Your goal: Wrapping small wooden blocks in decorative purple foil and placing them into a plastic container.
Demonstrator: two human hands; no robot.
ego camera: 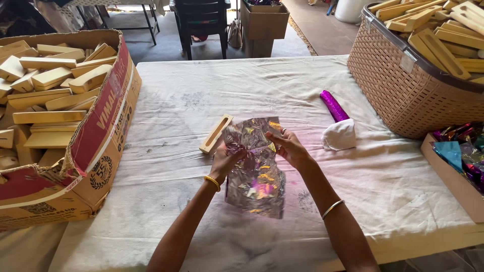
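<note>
Near the middle of the worktop [166, 111], which is covered with a creased white cloth, both hands work a sheet of shiny silver foil [254, 171]. The left hand [224, 161] pinches the foil's upper left part, fingers closed on it, a yellow bangle on that wrist. The right hand [288, 147] grips the upper right edge of the same sheet, thumb and fingers clamped on the foil, a thin silver bangle farther up the forearm. The two hands sit close together, with the crumpled top of the foil between them, and the rest of the sheet trails toward the near edge, glinting pink and gold. Whether something is wrapped inside the foil cannot be told from this view.

Just beyond the left hand, touching the foil's far left corner, lies a pale wooden block [216, 133] with a long slot cut in it. Toward the right edge lie a purple glittery roll [334, 105] and a white cloth bundle [340, 134], touching each other. Along the left edge stands a torn cardboard box [96, 151] heaped with similar wooden blocks. At the far right corner a woven beige basket [398, 85] holds more of them, and beside it, at the right edge, a shallow tray [454, 181] holds coloured foil sheets
</note>
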